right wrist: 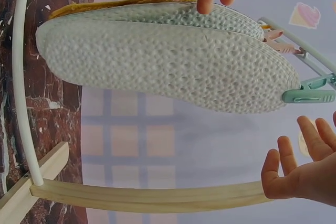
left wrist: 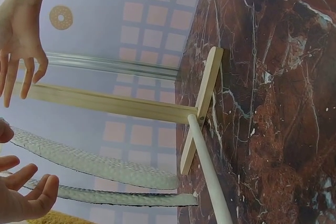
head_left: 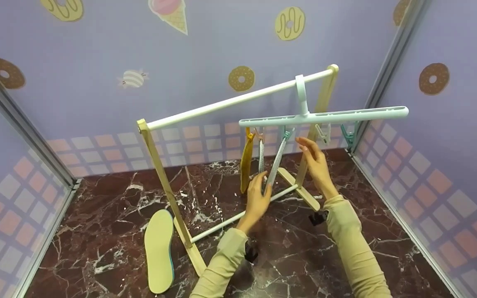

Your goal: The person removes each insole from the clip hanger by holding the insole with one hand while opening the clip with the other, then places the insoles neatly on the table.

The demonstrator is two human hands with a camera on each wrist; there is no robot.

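Note:
Two pale dimpled insoles hang from a light green hanger; the nearer one is held by a teal clip, the other by a pink clip. A mustard insole hangs at their left from an orange clip. My left hand is at the lower part of the pale insoles, fingers loosely bent; whether they touch is unclear. Just right of the teal clip, my right hand is raised with parted fingers, holding nothing.
The hanger hooks over the white rail of a wooden stand. Free white and teal clips hang at its right. A pale yellow insole with a blue edge lies on the marbled surface, left of the stand. Patterned walls surround it.

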